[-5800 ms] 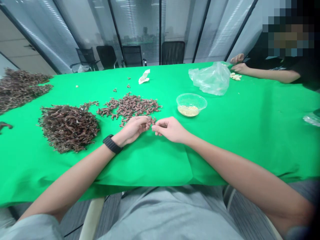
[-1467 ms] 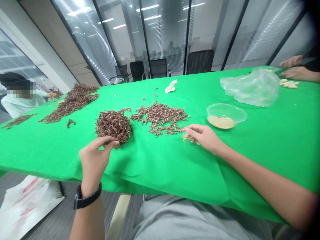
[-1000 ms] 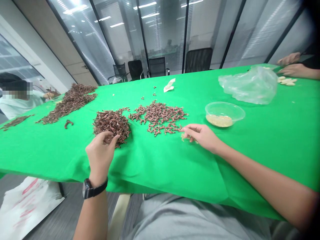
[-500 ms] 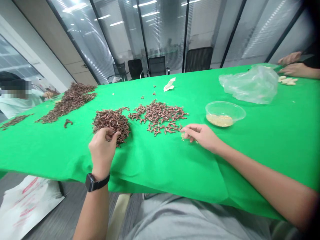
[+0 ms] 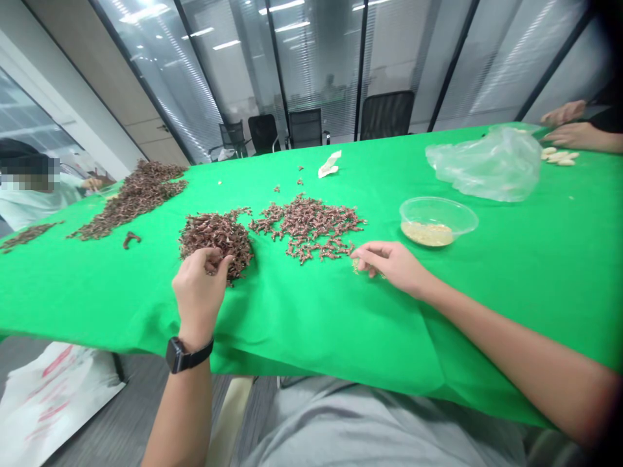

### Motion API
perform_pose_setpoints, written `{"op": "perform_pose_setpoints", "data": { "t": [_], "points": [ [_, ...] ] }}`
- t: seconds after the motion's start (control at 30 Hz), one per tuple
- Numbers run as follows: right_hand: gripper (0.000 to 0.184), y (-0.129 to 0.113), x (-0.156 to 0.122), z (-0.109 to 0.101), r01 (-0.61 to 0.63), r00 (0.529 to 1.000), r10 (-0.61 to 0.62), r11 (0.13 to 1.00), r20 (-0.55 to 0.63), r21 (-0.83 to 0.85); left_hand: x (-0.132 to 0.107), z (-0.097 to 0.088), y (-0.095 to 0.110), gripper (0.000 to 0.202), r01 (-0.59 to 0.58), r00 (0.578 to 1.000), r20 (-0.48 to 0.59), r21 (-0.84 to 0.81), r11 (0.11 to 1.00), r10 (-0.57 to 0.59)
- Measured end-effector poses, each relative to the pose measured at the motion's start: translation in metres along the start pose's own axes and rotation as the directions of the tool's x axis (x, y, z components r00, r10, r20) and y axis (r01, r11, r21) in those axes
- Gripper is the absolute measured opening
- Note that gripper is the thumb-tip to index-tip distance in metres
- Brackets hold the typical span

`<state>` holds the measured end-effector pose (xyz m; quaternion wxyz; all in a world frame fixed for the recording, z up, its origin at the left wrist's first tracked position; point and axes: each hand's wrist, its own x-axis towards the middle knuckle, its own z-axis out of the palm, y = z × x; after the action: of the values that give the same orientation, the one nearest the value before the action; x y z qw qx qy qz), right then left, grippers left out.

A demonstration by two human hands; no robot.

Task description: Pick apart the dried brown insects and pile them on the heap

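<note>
Left hand [image 5: 199, 292] at the pile [image 5: 214, 233], right hand [image 5: 392, 266] by the spread [image 5: 311, 217]

The pile of brown, twisted pods sits on the green cloth [image 5: 341, 331], in front of the left hand, which reaches into its near side. Thumb and forefinger curve toward each other there, close but with a small gap between them. The right hand hangs low at the near right edge of the spread, its thumb and forefinger close together and the other fingers curled. Yellow bits [image 5: 355, 266] show beneath those fingers. Whether either hand grips anything is too small and too hidden to tell.

Beyond the right hand stands a clear tub [image 5: 464, 220], its bottom covered with pale grains [image 5: 427, 235].

The step in hand looks like choosing a pod from the pile. The next move calls for a narrow pinch on one pod and a gentle pull, since the tangle could drag neighbours along. The right hand needs to keep its fingers curled if those bits are in its hold.
</note>
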<state>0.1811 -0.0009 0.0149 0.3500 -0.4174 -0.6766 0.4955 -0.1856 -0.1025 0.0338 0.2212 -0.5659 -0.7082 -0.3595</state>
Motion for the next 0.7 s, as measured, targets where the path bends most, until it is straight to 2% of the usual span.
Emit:
{"op": "perform_pose_setpoints", "data": {
  "t": [0.7],
  "points": [
    [0.05,0.0019,0.0006,-0.0013,0.002,1.0,-0.002,1.0,0.026,-0.012,0.0076,0.0051,0.0013,0.02,-0.159,0.982,-0.108,-0.006,0.987,0.157]
  ]
}}
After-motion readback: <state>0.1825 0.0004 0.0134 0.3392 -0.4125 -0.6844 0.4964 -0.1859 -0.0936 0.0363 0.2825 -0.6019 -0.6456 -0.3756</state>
